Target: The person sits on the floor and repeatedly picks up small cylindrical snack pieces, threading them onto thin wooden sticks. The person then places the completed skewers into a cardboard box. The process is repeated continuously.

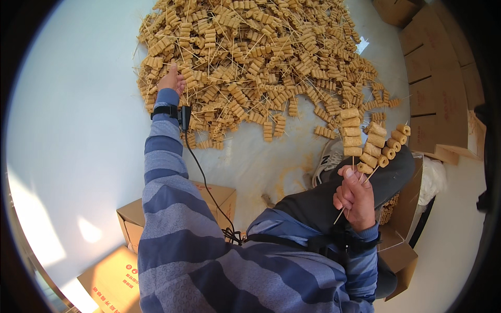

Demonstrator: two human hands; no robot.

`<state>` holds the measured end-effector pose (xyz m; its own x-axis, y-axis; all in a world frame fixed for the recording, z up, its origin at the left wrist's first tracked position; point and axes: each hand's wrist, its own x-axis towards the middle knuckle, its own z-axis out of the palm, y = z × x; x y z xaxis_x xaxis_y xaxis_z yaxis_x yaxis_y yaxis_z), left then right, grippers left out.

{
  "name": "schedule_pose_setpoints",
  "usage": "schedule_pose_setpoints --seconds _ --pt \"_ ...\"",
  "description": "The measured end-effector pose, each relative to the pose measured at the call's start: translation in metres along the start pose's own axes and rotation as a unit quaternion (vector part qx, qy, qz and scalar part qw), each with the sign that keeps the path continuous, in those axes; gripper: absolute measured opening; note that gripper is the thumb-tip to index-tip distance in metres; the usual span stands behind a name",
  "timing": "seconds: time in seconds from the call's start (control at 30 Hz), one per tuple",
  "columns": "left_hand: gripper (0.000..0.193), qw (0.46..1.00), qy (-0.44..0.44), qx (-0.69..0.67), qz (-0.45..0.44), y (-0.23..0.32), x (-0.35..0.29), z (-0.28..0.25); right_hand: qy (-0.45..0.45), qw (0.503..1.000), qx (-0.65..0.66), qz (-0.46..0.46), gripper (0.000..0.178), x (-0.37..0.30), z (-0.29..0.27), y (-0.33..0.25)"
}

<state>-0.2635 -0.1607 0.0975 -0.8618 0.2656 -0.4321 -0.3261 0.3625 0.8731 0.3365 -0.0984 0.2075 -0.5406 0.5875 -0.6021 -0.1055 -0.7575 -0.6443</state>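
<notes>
Head view shows, at the lower left of the frame, a cardboard box point(107, 281) with red printing; its inside is not visible. A second carton point(222, 196) stands beside the striped sleeve, partly hidden by it, so its contents also remain unknown. Further up, the left hand point(172, 81) is stretched to the left edge of a large pile of skewers point(261, 62), which lies loose on the pale surface point(68, 125) across the upper middle, probably spread so that each stick can be reached easily. Whether these fingers grasp a stick, it is not possible to know. Right of the middle, the right hand point(357, 198) grips three skewers point(371, 148) by their bare sticks, fanned upward, perhaps to keep the ring-shaped pieces uncrushed. Behind this hand, a box with flaps turned out point(401, 254) contains similar brown pieces point(389, 209), and whitish plastic point(432, 177) hangs at its upper side, maybe as lining. At the upper right, cartons point(438, 94) are stacked, their contents hidden.
</notes>
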Motion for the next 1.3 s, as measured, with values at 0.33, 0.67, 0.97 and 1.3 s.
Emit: schedule_pose_setpoints --seconds 0.33,0.67,0.97,1.3 --pt "0.024 0.996 -0.081 -0.023 -0.006 -0.034 0.016 0.051 -0.005 1.0 0.017 0.01 0.023 0.0 0.001 -0.004" --pt "0.029 0.964 -0.063 0.25 0.058 -0.034 -0.018 0.106 -0.024 0.999 -0.029 0.029 0.028 -0.001 -0.003 -0.004" --pt "0.027 0.953 -0.298 -0.007 0.057 -0.006 -0.095 0.113 -0.034 0.999 -0.036 0.014 0.028 0.002 0.002 -0.003" --pt "0.026 0.808 -0.587 -0.054 0.002 -0.066 -0.372 0.161 0.089 0.987 0.062 -0.119 0.035 0.014 0.009 0.019"
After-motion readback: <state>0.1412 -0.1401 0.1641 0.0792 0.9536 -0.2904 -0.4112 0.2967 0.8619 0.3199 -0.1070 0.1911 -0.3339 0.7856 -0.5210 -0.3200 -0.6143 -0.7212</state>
